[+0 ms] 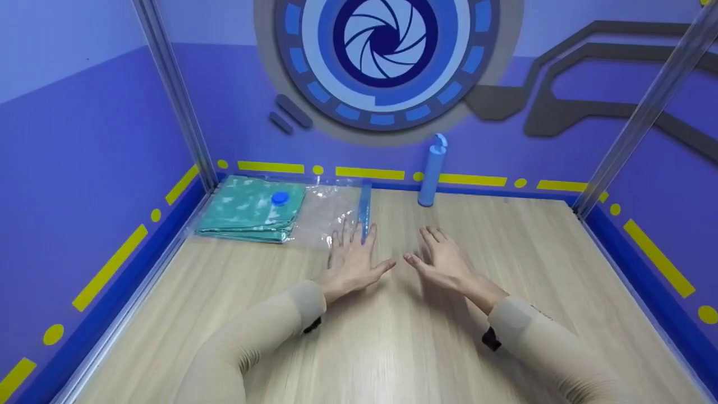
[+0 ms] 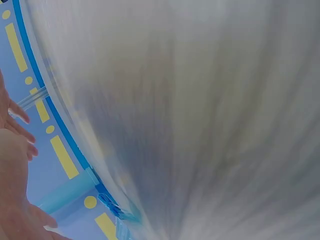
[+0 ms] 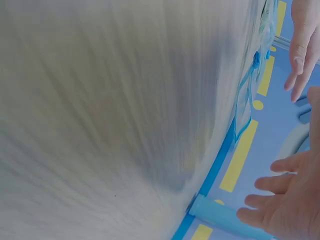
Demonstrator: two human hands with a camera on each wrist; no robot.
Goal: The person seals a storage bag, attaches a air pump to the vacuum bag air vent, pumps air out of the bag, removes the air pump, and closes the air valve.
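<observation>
My left hand (image 1: pixel 353 261) hovers palm-down above the wooden table, fingers straight and spread, its fingertips overlapping the near right corner of a clear plastic vacuum bag (image 1: pixel 331 207) in the head view. Folded teal cloth with white patches (image 1: pixel 247 205) fills the bag's left part, and a round blue valve (image 1: pixel 280 198) sits on top. A blue zip strip (image 1: pixel 364 205) runs along the bag's right end. My right hand (image 1: pixel 446 261) is held level with the left, fingers extended, holding nothing. Beyond it a blue hand pump (image 1: pixel 432 174) stands upright near the back wall.
The wooden table (image 1: pixel 381 348) is bounded by blue-purple panels with yellow dashes. Metal posts (image 1: pixel 176 95) rise at the back left and back right corners. A large round emblem (image 1: pixel 385 42) is printed on the back wall.
</observation>
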